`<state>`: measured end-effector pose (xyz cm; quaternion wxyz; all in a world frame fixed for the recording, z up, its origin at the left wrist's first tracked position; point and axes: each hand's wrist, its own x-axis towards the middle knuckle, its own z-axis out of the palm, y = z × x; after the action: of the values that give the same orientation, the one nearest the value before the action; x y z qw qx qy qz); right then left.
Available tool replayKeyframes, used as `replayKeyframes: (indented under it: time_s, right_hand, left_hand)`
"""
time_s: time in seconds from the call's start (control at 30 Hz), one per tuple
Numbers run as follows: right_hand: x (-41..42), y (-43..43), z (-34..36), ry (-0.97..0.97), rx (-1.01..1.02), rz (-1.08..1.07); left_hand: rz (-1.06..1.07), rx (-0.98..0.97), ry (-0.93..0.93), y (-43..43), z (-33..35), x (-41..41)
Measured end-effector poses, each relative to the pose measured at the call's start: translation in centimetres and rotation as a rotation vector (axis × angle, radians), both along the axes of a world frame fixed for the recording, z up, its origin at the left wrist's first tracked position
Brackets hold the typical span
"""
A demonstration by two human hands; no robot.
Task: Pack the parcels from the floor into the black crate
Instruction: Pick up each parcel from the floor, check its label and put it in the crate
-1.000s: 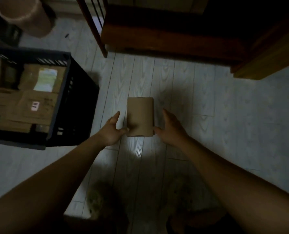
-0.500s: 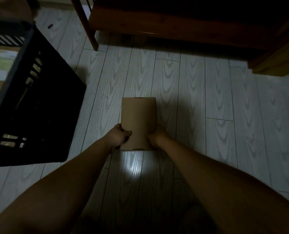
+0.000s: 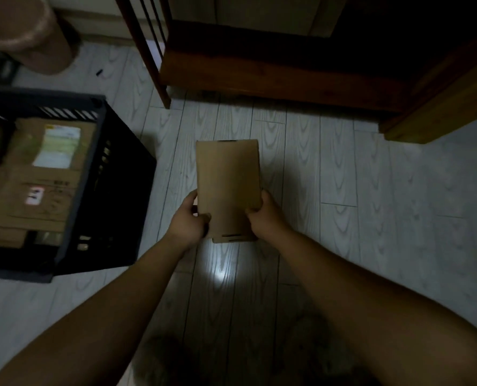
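Fingers (image 3: 201,217) of the left hand (image 3: 188,221) and right hand (image 3: 265,218) are curled around the near end of a plain brown parcel (image 3: 227,185) above the pale floor (image 3: 343,190), right of the black crate (image 3: 98,168), which already holds several cardboard parcels (image 3: 45,174), so packing looks mostly done.

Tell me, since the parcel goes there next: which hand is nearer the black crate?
Left. The left hand grips the cardboard parcel on the side facing the black crate; the right hand grips the parcel's far side, farther from the crate.
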<state>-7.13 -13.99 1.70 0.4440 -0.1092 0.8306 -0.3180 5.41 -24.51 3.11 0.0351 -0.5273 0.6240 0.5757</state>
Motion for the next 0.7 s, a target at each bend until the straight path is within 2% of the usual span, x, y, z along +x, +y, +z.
replayKeyframes:
  time_s: [0.17, 0.43, 0.57, 0.7]
  right_hand:
    - [0.7, -0.2, 17.0, -0.007, -0.084, 0.024]
    - [4.9, 1.1, 44.8, 0.062, -0.182, 0.013]
    - [7.2, 2.8, 54.7, 0.136, -0.275, -0.027]
    - [9.0, 5.1, 60.9, 0.202, -0.401, -0.054]
  left_hand:
    - [0.042, -0.031, 0.081, -0.6, 16.6, 1.4]
    - [-0.057, -0.104, 0.184, -1.0, 42.9, 6.0]
    - [-0.072, -0.151, 0.254, -0.4, 52.5, 7.7]
    - [-0.105, -0.206, 0.337, 1.1, 58.9, 9.3]
